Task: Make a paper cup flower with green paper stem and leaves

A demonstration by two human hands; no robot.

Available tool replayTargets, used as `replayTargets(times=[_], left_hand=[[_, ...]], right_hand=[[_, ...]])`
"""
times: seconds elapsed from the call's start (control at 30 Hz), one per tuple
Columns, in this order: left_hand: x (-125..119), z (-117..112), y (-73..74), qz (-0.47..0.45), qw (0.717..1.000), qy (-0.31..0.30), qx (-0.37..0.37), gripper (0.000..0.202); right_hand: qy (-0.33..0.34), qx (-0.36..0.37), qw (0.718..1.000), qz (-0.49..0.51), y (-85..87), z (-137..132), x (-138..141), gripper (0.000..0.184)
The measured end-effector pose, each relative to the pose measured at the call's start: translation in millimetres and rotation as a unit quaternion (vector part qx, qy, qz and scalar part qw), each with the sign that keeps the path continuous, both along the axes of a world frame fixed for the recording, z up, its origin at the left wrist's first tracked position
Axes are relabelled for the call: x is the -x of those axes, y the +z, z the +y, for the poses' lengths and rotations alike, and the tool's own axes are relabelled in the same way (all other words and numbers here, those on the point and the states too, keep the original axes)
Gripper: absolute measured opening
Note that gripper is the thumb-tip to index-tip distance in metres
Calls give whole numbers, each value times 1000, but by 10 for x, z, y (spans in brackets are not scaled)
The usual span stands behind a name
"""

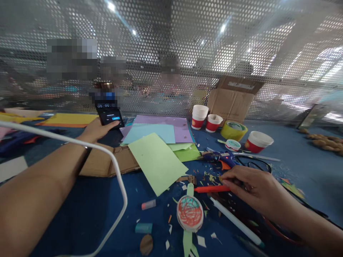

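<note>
My left hand (98,129) reaches out to the far left and grips a black phone (109,115) whose screen shows a timer. My right hand (250,189) rests on the blue table at the right, fingers curled, its fingertips on the end of a red marker (207,189). Just in front lies a round paper-cup craft (189,213) scribbled red and teal, with green paper strips above and below it. A white glue stick (235,222) lies beside my right hand. A blue glue gun (221,157) sits just beyond that hand.
Coloured paper sheets (157,160) and cardboard (107,162) lie mid-table. Red-and-white paper cups (199,116), a yellow tape roll (233,130) and a cardboard box (233,100) stand behind. Scissors (254,164), paper scraps and a white cable (118,175) are nearby. A perforated screen stands behind, people beyond it.
</note>
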State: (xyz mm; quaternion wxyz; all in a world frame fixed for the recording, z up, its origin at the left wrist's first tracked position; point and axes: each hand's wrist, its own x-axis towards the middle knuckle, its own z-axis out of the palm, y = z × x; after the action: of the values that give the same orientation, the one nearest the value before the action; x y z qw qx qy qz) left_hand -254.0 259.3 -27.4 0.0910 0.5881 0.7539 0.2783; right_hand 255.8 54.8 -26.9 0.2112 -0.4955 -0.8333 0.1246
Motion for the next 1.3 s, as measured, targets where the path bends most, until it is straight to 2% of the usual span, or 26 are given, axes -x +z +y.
replayTargets(times=[0.2, 0.47, 1.3], left_hand=[[-58, -23, 29, -3, 999, 34, 14, 53], [-49, -3, 11, -5, 999, 40, 16, 54], [-5, 1, 14, 0, 1000, 12, 28, 51]], right_hand=[[4, -3, 1000, 0, 8, -10, -4, 21], [2, 0, 1000, -8, -33, -3, -25, 20], [-3, 32, 999, -10, -25, -25, -31, 22]])
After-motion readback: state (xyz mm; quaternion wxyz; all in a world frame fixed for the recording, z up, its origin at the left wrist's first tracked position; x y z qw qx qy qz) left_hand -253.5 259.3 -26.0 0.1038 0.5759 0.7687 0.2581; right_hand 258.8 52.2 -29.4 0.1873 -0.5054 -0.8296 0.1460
